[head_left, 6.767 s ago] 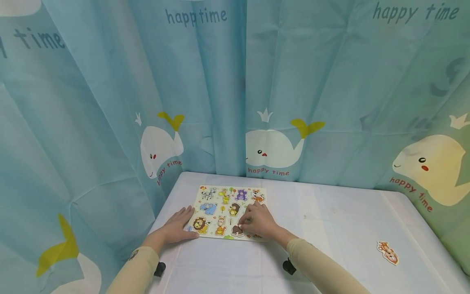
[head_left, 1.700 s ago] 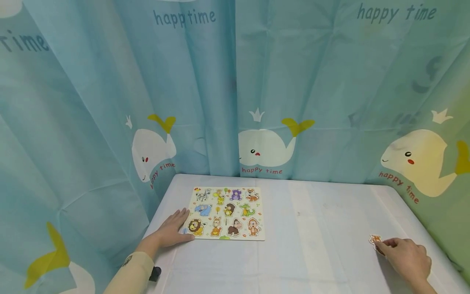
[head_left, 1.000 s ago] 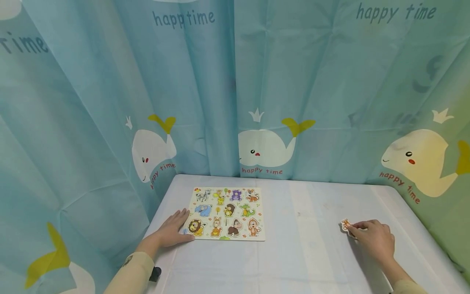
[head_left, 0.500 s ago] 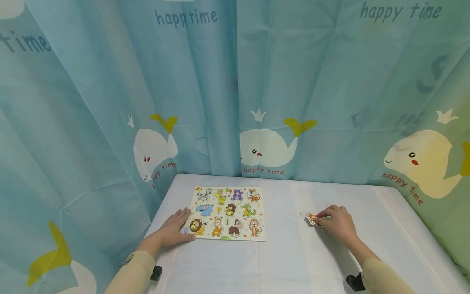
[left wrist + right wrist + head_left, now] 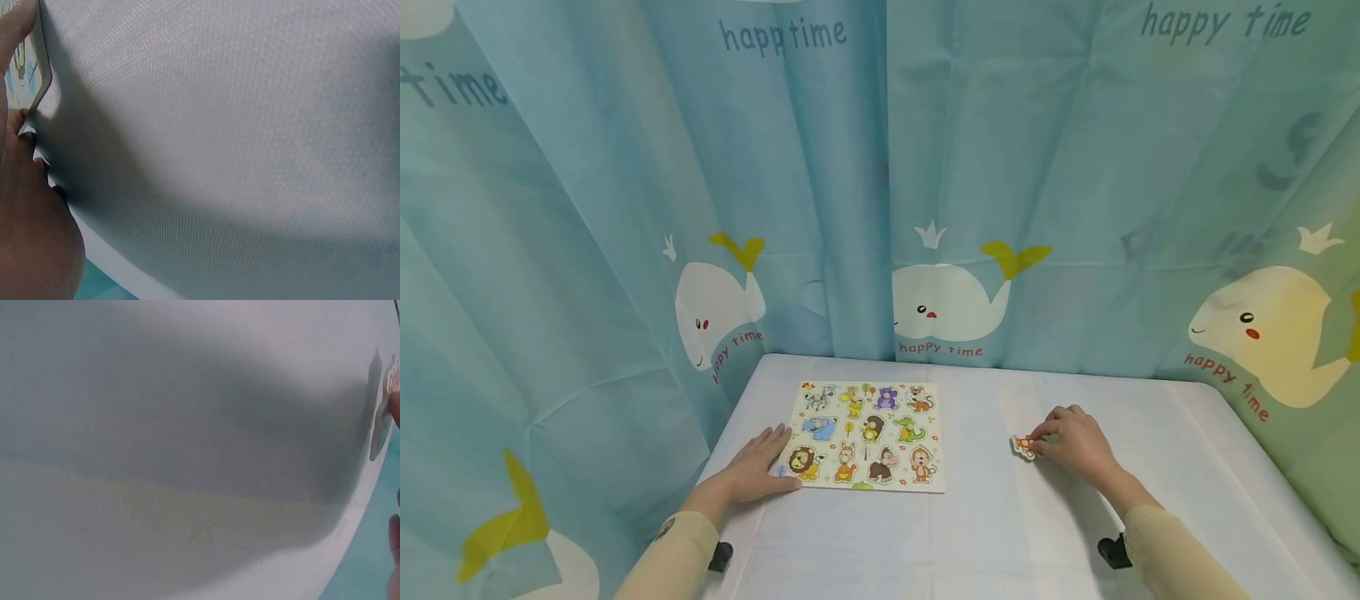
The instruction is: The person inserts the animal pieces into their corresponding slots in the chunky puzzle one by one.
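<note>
An animal puzzle board (image 5: pixel 865 479) lies flat toward the left of the table, showing a zebra, elephant, lion, crocodile, monkey and other animals. Against its left edge rests my left hand (image 5: pixel 752 467), fingers spread and thumb at the front left corner; the left wrist view catches this hand (image 5: pixel 34 231) beside the board's corner (image 5: pixel 37 81). Right of the board, my right hand (image 5: pixel 1078 446) pinches a small orange-brown animal puzzle piece (image 5: pixel 1022 447) with a white border. In the right wrist view the piece (image 5: pixel 382 422) appears at the right edge, partly hidden by a fingertip.
A white cloth covers the table (image 5: pixel 985 533). Behind and to the sides hangs a blue curtain (image 5: pixel 820 208) with whale prints. Black wrist devices (image 5: pixel 1114 552) show under the sleeves.
My right hand has left the gorilla on the board, picked up the loose puzzle piece from the table's right side and carried it left. My left hand stays at the board's edge.
</note>
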{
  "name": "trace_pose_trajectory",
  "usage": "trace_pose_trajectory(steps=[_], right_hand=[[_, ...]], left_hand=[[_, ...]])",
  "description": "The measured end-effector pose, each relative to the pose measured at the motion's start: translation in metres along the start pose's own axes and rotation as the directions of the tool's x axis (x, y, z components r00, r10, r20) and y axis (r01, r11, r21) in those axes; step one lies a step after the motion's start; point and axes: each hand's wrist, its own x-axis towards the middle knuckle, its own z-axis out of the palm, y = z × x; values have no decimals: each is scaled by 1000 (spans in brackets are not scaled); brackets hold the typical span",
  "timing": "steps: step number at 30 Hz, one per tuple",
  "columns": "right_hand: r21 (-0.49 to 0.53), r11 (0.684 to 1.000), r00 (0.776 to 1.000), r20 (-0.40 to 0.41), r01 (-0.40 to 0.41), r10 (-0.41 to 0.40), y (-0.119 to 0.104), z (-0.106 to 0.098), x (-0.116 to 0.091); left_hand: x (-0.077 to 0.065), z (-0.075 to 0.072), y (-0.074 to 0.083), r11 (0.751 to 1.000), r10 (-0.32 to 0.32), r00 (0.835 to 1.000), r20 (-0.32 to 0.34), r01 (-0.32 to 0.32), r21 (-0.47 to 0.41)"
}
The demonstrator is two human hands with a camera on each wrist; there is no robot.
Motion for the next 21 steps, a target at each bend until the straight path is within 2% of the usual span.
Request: trace_pose_trajectory(steps=[8,15,21], right_hand=[[-1,1000,1000,26,16,-16,3,1,4],[29,999,998,46,-33,32,3,4,4],[48,995,996,22,-87,86,-2,9,2]], left_hand=[[-1,-1,2,1000,-12,1000,8,12,3],[-2,-1,4,1000,-8,1000,-1,8,7],[-2,-1,2,1000,-10,1000,-2,10,8]])
